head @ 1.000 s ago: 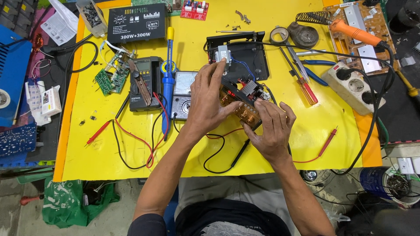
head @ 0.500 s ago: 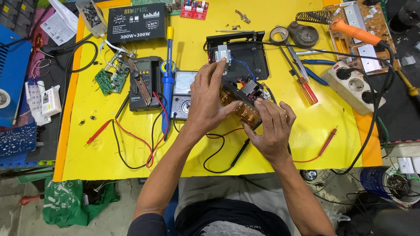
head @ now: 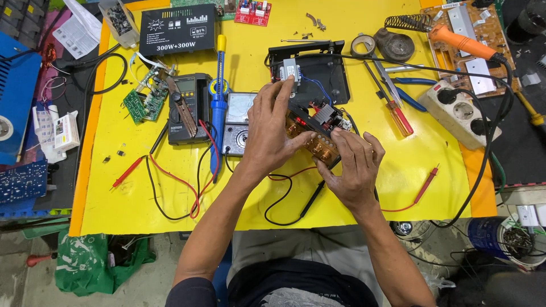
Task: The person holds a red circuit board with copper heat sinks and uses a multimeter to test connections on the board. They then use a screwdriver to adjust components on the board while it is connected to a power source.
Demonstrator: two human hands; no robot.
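Both hands grip a small amplifier board (head: 314, 132) over the yellow surface (head: 170, 193): left hand (head: 272, 132) curled over its top, right hand (head: 352, 167) pinching its front edge.

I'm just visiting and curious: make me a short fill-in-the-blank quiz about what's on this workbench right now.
1. Both the left hand and the right hand grip a small front panel with a row of ____ knobs.
2. The work mat under everything is ____.
3. The soldering iron at the far right has an ____ handle.
4. The screwdriver right of the hands has a ____ handle.

Missing words: gold; yellow; orange; red
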